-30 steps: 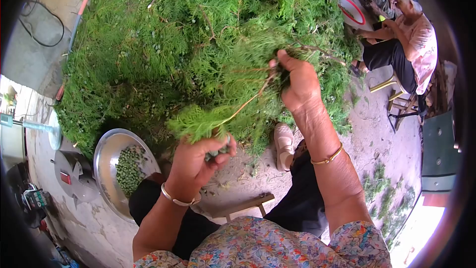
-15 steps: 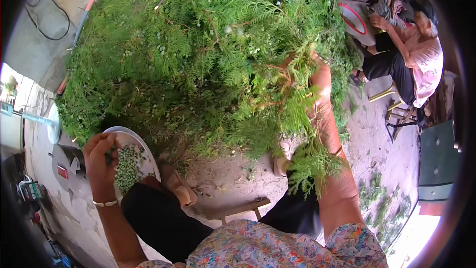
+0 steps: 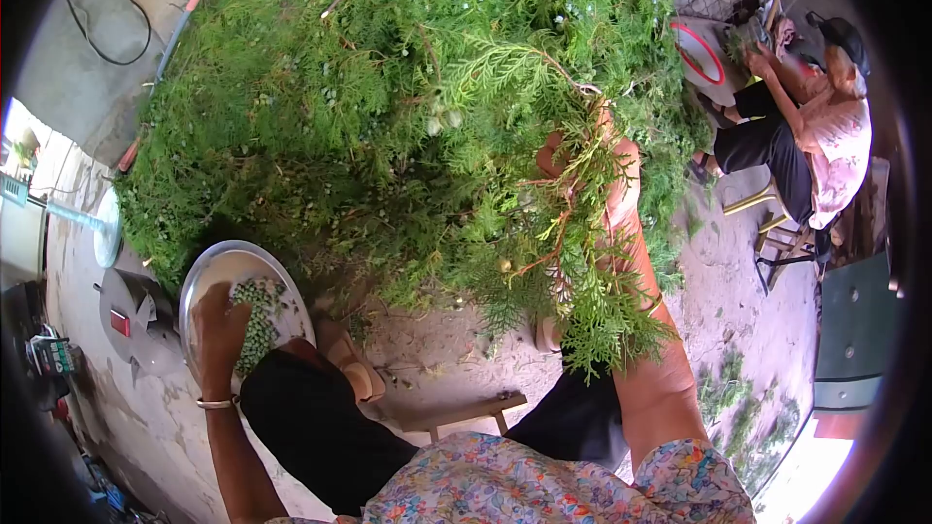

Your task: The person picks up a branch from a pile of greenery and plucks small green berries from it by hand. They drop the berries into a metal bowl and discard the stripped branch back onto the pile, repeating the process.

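Brought lower since half a second ago, the left hand [image 3: 218,325] is now seen inside the metal bowl [image 3: 228,264], its curled fingers set against the small green cones [image 3: 257,335]; whether any are pinched cannot be told. A bangle [image 3: 216,404] is worn on that wrist. Just right of the bowl, a beige shoe [image 3: 356,369] is planted on the dusty floor [image 3: 447,349], and the upper middle is filled by a large heap of green branches [image 3: 388,107]. Between the knees, the edge of a wooden stool [image 3: 466,414] is exposed. Farther right, a leafy branch [image 3: 607,311] is grasped in the right hand [image 3: 621,180], in front of the heap, its sprigs draped over the forearm. Beside the heap, a red-rimmed container [image 3: 699,53] is placed; lower down, loose sprigs [image 3: 725,388] are scattered. At the far right, a seated person [image 3: 830,136] is seen near a green cabinet [image 3: 854,320].
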Motion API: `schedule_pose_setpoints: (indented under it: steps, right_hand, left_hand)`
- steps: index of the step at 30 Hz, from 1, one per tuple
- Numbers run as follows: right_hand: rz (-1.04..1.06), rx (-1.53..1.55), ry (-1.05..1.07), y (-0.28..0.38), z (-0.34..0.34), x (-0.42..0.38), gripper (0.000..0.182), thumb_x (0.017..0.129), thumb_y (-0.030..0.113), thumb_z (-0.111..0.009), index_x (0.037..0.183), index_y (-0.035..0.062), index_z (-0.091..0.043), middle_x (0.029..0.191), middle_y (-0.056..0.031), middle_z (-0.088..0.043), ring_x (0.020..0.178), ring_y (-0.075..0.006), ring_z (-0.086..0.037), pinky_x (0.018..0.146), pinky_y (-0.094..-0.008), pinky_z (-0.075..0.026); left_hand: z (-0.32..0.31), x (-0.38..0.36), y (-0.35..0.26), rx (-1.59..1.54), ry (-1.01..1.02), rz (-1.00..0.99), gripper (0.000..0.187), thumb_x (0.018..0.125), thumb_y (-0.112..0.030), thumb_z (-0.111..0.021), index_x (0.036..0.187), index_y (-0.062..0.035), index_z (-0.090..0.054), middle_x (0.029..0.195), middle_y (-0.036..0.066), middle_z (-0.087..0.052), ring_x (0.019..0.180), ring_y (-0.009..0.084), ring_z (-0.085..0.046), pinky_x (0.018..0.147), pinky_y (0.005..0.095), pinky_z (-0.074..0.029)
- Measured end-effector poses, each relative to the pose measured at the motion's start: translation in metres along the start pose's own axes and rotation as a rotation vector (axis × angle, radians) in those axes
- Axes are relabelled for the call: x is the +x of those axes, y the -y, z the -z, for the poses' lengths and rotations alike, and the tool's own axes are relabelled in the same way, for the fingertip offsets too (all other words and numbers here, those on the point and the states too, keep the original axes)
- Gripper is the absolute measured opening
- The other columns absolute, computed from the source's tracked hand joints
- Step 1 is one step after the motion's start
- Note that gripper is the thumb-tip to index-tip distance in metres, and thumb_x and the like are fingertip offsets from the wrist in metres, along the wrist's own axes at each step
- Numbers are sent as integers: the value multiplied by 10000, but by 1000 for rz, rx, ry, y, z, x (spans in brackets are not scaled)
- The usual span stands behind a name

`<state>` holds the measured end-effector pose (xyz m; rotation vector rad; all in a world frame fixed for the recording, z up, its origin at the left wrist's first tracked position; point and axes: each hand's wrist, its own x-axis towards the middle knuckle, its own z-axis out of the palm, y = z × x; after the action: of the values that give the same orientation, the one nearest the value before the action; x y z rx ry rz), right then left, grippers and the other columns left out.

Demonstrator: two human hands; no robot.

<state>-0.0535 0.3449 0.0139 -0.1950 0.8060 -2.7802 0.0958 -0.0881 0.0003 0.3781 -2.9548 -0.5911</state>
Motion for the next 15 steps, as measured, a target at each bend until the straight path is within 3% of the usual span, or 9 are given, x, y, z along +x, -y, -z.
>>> schedule_pose_setpoints:
  steps: [2,5,8,12,13,15]
  right_hand:
    - [-7,11,37,-2,-1,1,257,893,291,-476,1054,92,-499,756,-103,-583,639,-263,-589,556,-403,-498]
    - [44,-33,-86,-3,-3,-1,259,892,293,-478,1032,77,-512,761,-105,-585,649,-268,-591,571,-411,-506]
    - [19,77,37,-1,-4,-1,306,903,346,-489,980,53,-532,735,-93,-570,623,-245,-576,547,-374,-499]
    - [-74,89,181,-4,12,-2,353,886,431,-522,938,82,-539,716,-57,-546,570,-182,-517,475,-337,-422]
    - [-76,83,175,-5,11,-5,353,886,431,-522,938,82,-539,716,-57,-546,570,-182,-517,475,-337,-422]
    - [-26,-33,-187,-9,6,-14,374,871,460,-538,919,89,-541,706,-51,-543,558,-188,-513,452,-337,-403]
  left_hand:
    - [-1,13,-55,-510,107,-97,265,761,-67,-618,1005,35,-599,832,130,-636,790,218,-630,717,324,-499]
    - [-1,17,-146,-851,375,-222,186,845,-33,-555,1003,55,-597,830,105,-644,728,152,-636,655,248,-516]
    - [-10,24,-207,-1018,675,-214,201,870,-51,-549,1021,78,-582,800,101,-640,674,136,-630,595,243,-514]
    - [-52,27,-231,-1140,590,-264,256,876,-45,-532,1091,93,-546,827,110,-630,702,142,-626,599,249,-511]
    - [-58,26,-232,-1239,579,-202,301,870,-39,-532,1138,97,-512,876,121,-620,735,151,-624,617,254,-509]
    - [-71,24,-228,-1338,565,-125,352,864,-33,-532,1185,101,-478,924,131,-609,768,160,-622,636,259,-507]
